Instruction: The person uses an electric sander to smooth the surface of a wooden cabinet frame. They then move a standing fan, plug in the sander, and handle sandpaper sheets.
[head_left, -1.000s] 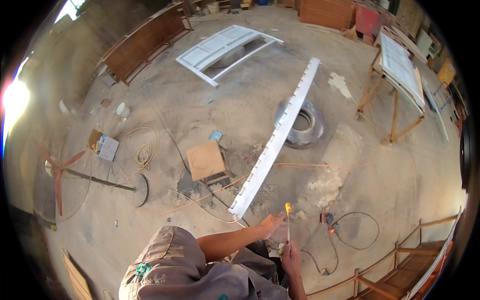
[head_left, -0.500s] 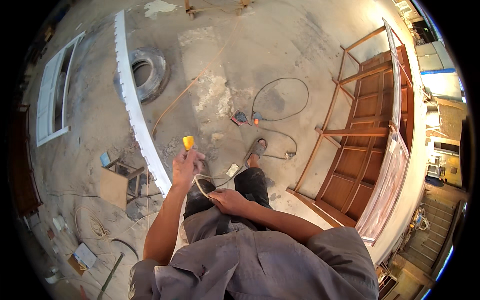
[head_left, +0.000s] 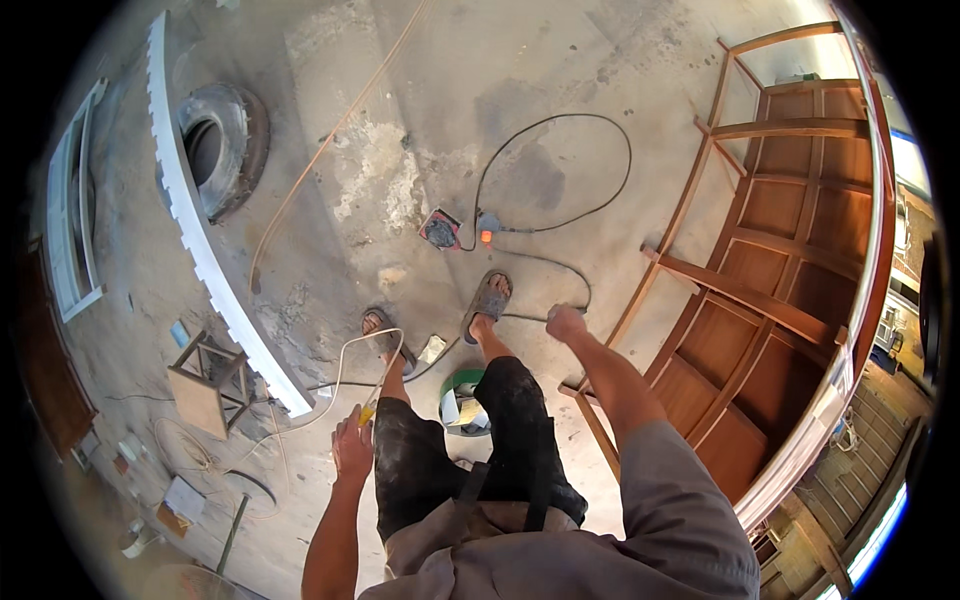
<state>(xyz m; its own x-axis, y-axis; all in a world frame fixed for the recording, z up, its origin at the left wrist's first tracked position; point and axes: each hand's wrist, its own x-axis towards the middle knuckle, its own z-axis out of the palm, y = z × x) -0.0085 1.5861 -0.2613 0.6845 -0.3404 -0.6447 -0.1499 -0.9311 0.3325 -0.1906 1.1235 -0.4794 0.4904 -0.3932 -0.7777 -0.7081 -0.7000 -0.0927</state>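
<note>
My left hand (head_left: 353, 440) is closed around a yellow cord connector (head_left: 367, 412) beside my left thigh. A cream cord (head_left: 343, 352) loops up from it and trails across the floor to the left. My right arm reaches forward and down, and my right hand (head_left: 567, 325) is closed at the end of a black cord (head_left: 588, 285); its fingers mostly cover the plug there. The black cord runs to what looks like a small electric sander (head_left: 487, 225) with an orange part, beside a square red-edged pad (head_left: 440, 230).
A brown wooden panelled frame (head_left: 745, 265) stands along the right. On the left are a long white notched board (head_left: 195, 225), a tyre (head_left: 228, 145) and an upturned stool (head_left: 205, 390). A green-rimmed bucket (head_left: 462, 380) sits between my legs. An orange hose (head_left: 335, 130) crosses the floor.
My right hand has let go of the cream cord and reached forward to the black cord's end. My left hand has lowered, still holding the yellow connector. The view has shifted as I lean forward.
</note>
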